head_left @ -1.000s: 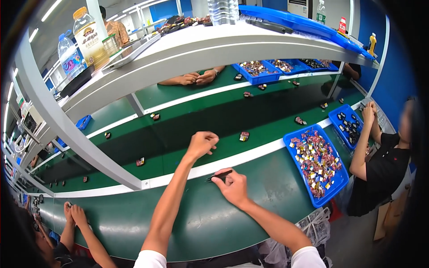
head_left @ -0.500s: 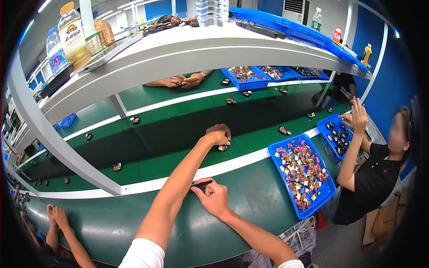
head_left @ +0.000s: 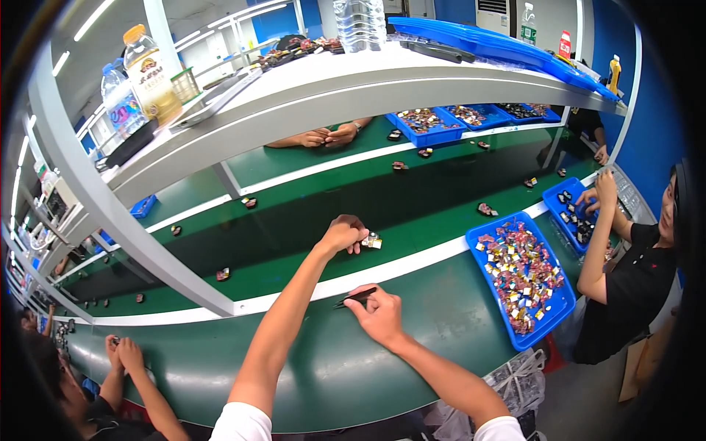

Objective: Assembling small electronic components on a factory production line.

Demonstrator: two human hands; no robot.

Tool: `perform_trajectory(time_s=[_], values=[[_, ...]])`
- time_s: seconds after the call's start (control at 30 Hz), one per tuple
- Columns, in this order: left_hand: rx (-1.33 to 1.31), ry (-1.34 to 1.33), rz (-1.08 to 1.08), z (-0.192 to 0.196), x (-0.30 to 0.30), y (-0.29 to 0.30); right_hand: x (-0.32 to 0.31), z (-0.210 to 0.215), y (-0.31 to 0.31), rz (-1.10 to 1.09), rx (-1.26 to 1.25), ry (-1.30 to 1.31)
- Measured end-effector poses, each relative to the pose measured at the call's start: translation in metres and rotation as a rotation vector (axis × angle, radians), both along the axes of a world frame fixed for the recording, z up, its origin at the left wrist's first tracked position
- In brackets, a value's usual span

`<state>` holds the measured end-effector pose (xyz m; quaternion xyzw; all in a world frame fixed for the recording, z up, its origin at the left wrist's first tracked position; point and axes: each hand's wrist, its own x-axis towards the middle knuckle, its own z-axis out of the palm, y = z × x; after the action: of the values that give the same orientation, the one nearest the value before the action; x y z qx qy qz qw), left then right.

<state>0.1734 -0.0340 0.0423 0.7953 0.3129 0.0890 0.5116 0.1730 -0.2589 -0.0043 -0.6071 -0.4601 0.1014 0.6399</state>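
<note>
From the head view, the left hand (head_left: 343, 235) reaches far forward over the green belt (head_left: 309, 253), fingers curled in a loose fist; whether it grips anything I cannot tell. A small pale part (head_left: 372, 241) lies on the belt just to the right of its fingertips, touching or nearly so. That part sits ahead of and slightly left of the right hand (head_left: 377, 316), so the left hand is much the nearer of the two. The right hand rests on the near green worktop (head_left: 323, 367), pinching a slim dark tool (head_left: 354, 297) between thumb and fingers; the tool's long axis runs left to right, tilted a little up to the right, its tip pointing left.

To the right of the right hand stands a blue tray (head_left: 553, 312) heaped with small parts wrapped in red, yellow and silver. A second blue tray (head_left: 570, 213) of dark pieces lies further right, under a co-worker's hands (head_left: 599, 192). More small parts dot the belt, well apart. On the white shelf (head_left: 309, 95) above stand a bottle with an orange cap (head_left: 149, 73) and yellow label, a clear bottle with a bluish label (head_left: 121, 106) beside it, and flat blue lids (head_left: 500, 45) at the right
</note>
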Motion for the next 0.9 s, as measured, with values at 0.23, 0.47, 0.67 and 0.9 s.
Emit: perform_trajectory(time_s=[0.23, 0.47, 0.67, 0.9], values=[[-0.253, -0.421, 0.378, -0.012, -0.119, -0.034, -0.001, 0.009, 0.003, 0.026, -0.009, 0.003], [-0.303, -0.606, 0.641, -0.032, -0.176, -0.098, 0.001, 0.006, 0.003, 0.089, -0.04, 0.042], [-0.233, -0.637, 0.669, -0.049, -0.176, -0.118, -0.005, -0.004, 0.008, 0.147, 0.005, 0.337], [-0.127, -0.582, 0.597, -0.046, -0.165, -0.13, 0.008, -0.007, 0.007, 0.112, -0.011, 0.253]])
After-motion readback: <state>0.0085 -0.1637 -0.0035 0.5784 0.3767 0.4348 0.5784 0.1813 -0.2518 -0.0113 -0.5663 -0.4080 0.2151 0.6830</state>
